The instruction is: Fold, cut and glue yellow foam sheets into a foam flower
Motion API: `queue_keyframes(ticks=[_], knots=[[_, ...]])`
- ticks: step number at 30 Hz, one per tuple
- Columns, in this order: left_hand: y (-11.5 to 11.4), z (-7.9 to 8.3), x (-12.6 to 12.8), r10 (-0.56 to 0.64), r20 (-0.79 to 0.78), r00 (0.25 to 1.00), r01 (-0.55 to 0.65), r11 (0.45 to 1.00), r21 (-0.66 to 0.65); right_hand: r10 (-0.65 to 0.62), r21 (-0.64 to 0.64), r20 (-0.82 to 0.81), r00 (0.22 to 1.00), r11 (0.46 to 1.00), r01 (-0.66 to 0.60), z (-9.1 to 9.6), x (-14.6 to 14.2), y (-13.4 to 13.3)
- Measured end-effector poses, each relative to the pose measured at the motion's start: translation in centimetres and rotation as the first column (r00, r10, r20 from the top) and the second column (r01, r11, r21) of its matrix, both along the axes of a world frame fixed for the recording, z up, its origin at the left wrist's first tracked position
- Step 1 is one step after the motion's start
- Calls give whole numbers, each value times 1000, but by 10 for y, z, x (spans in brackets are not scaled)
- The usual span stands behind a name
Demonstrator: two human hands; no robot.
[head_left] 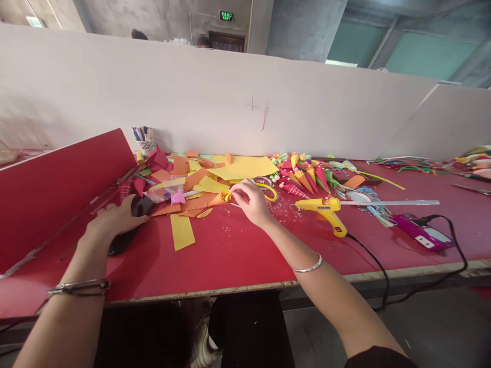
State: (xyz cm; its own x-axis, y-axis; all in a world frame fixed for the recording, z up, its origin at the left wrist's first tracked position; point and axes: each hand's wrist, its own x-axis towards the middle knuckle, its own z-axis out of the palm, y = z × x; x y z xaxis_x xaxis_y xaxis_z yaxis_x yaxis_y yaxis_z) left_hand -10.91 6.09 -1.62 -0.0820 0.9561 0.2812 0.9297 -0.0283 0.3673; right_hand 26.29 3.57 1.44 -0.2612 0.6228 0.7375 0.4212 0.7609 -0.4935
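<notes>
My left hand (115,220) lies across a black phone (125,240), thumb and fingers spread. Just beyond its fingertips are pink-red paper cones (125,190). In the middle of the table, the fingers of my right hand (249,202) are pinched at the yellow pleated end of a small orange paper cone (218,199); the fingertips partly hide it. Right behind that hand is the yellow handle of a pair of scissors (271,192). A pink star-shaped piece (178,198) and a yellow paper strip (182,232) lie between my hands.
A yellow glue gun (322,207) with a long glue stick lies to the right, its cord running to a purple power strip (425,233). Finished paper cones (307,179) are heaped behind it. Paper scraps (245,167) and a pen cup (144,140) stand towards the white partition (215,97).
</notes>
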Motion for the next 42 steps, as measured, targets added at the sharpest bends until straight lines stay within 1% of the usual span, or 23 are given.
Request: queue_keyframes(ticks=[1,2,3,5,6,7,8,9,10,12,13,14,15,16,18,19,20,24,27,32,42], knots=[[-2,1,5,105,-71,992,-110,991,-82,2,-2,1,1000,1000,-2,0,0,0],[-5,3,11,185,-132,974,-204,967,-151,2,-3,1,1000,1000,-2,0,0,0],[-9,6,18,238,-173,956,-271,942,-199,2,-5,2,1000,1000,-2,0,0,0],[-18,15,33,265,-218,939,-315,917,-243,-4,-10,-3,1000,1000,4,0,0,1],[-23,21,41,267,-241,933,-324,916,-238,-11,-13,-8,1000,1000,11,0,1,1],[-29,26,49,245,-265,933,-304,929,-210,-19,-17,-14,1000,1000,19,0,1,2],[-34,32,59,209,-299,931,-264,952,-155,-24,-22,-21,999,999,24,-1,2,3],[-39,38,69,203,-348,915,-230,972,-38,-27,-28,-27,999,999,26,-1,3,3],[-43,43,81,181,-387,904,-176,983,50,-28,-32,-35,999,999,27,-1,3,3],[-48,50,107,27,-421,907,25,993,118,-23,-42,-50,998,999,21,-2,4,4],[-47,52,121,-102,-430,897,167,979,116,-20,-48,-55,998,999,18,-2,4,4],[-45,52,135,-223,-420,880,292,950,107,-18,-53,-55,998,998,15,-1,4,3],[-41,51,149,-350,-390,852,407,910,73,-16,-57,-50,999,998,14,-1,4,3],[-36,49,161,-457,-338,823,495,868,33,-12,-60,-40,999,998,10,-1,3,2],[-25,43,181,-577,-235,782,593,805,-5,-2,-63,-20,1000,998,1,-1,2,1],[-20,39,188,-608,-199,769,619,785,-7,1,-66,-15,1000,998,-2,-1,2,1],[-16,36,194,-622,-163,766,628,778,-13,6,-70,-12,1000,998,-7,-1,1,1],[-10,24,200,-618,28,786,618,786,-7,17,-85,-14,1000,996,-18,-3,1,2],[-12,18,198,-608,117,785,609,793,33,28,-95,-11,1000,995,-29,-3,0,2],[-13,14,198,-564,137,814,561,825,62,24,-95,-24,999,995,-26,-3,0,0],[-18,16,199,-531,138,836,516,846,134,41,-146,-103,994,988,-56,-5,-2,-1]])
